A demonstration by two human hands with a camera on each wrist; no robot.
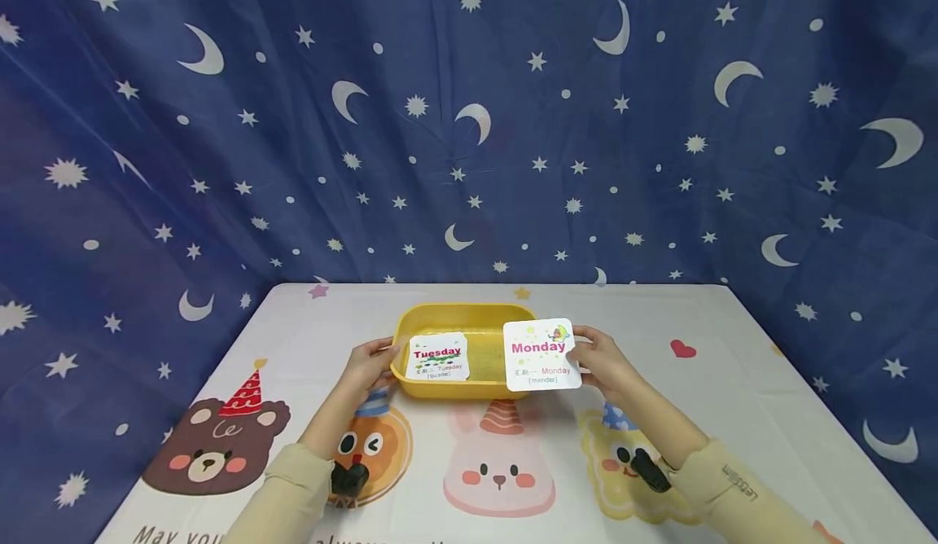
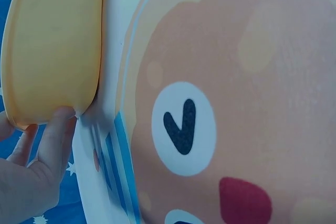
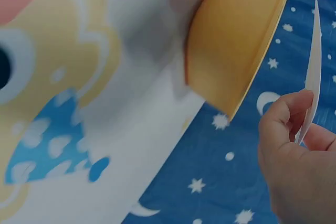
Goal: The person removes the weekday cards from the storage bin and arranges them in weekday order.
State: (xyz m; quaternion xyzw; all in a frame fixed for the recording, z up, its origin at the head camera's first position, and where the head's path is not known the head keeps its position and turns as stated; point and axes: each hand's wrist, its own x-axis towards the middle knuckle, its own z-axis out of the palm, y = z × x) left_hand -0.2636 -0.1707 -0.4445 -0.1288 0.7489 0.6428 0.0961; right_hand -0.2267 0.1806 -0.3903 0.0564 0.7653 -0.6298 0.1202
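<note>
A shallow yellow plastic tray sits at the middle of the table. My left hand grips its left end, thumb at the rim and fingers against the outer wall; the left wrist view shows the fingers touching the end of the tray. Inside, on the left, lies a white card printed "Tuesday". My right hand pinches the right edge of a white "Monday" card, which overlaps the tray's right end in the head view. Edge-on in the right wrist view, this card is between thumb and fingers.
A white tablecloth with a printed bear, rabbit and other party figures covers the table. Behind it hangs a dark blue curtain with moons and stars. Small black objects are by both wrists.
</note>
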